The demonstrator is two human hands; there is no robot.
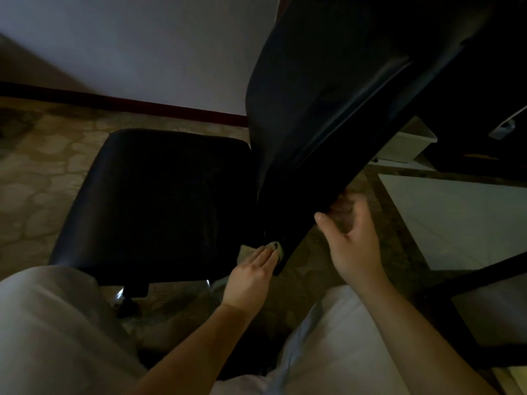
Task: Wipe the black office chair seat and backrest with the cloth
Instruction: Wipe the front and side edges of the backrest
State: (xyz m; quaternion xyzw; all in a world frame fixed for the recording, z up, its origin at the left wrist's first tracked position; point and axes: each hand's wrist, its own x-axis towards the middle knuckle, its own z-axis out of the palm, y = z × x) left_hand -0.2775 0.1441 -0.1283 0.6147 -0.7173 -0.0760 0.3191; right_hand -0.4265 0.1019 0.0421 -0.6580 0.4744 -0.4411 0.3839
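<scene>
The black office chair stands before me, its seat (pixel 159 201) at centre left and its tall backrest (pixel 328 95) rising to the upper right. My left hand (pixel 251 276) presses a small beige cloth (pixel 249 250) flat against the seat's near right corner, where seat and backrest meet; most of the cloth is hidden under the fingers. My right hand (pixel 352 240) grips the backrest's lower right edge, thumb in front and fingers curled behind it.
Patterned floor (pixel 37 181) surrounds the chair, with a white wall (pixel 128 47) and dark red skirting behind. The chrome chair base (pixel 122 297) shows below the seat. A white box (pixel 405 146) and dark furniture (pixel 484 95) stand at right. My light-clothed knees fill the bottom.
</scene>
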